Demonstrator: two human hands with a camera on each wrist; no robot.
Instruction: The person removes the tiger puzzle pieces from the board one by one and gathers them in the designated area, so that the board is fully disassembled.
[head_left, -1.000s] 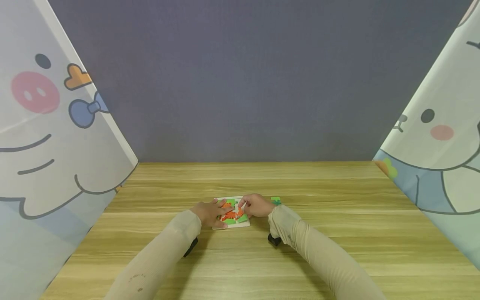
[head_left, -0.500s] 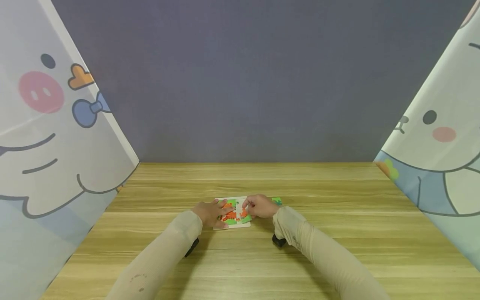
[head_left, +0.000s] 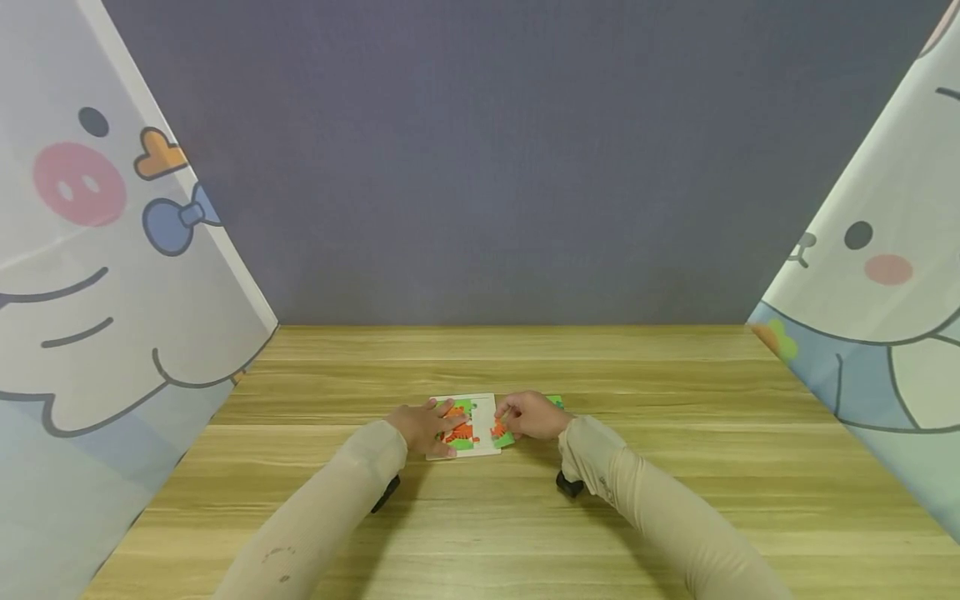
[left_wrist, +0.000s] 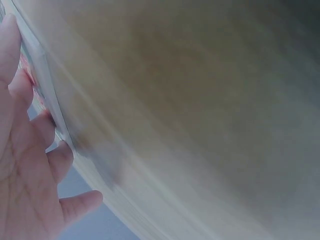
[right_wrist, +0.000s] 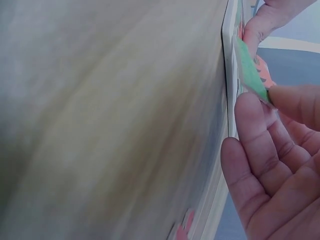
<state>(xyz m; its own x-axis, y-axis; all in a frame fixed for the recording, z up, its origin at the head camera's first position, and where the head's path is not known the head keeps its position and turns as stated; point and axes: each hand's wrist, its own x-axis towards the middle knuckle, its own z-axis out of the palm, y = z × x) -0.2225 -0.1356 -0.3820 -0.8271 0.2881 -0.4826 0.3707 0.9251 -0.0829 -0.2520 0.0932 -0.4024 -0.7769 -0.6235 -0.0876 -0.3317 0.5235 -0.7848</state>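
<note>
A flat puzzle board (head_left: 485,412) with a pale frame lies on the table. Pieces showing an orange animal on green fill its left part, while its right part shows bare white. My left hand (head_left: 422,427) rests on the left side of the board, fingers spread over those pieces. Between the thumb and fingers of my right hand (head_left: 534,414) is a green and orange puzzle piece (head_left: 502,435), held at the board's right edge. In the right wrist view that puzzle piece (right_wrist: 251,70) stands tilted above the board, pinched at its near end.
Another green puzzle piece (head_left: 557,401) lies on the wooden table (head_left: 645,375) just behind my right hand, partly covered by it. A grey panel (head_left: 510,167) rises at the table's back edge. Cartoon-printed cloths (head_left: 112,317) hang at both sides.
My right hand has drawn the puzzle piece to the right, off the filled part toward the board's right edge, baring white board beneath. The left hand has stayed in place.
</note>
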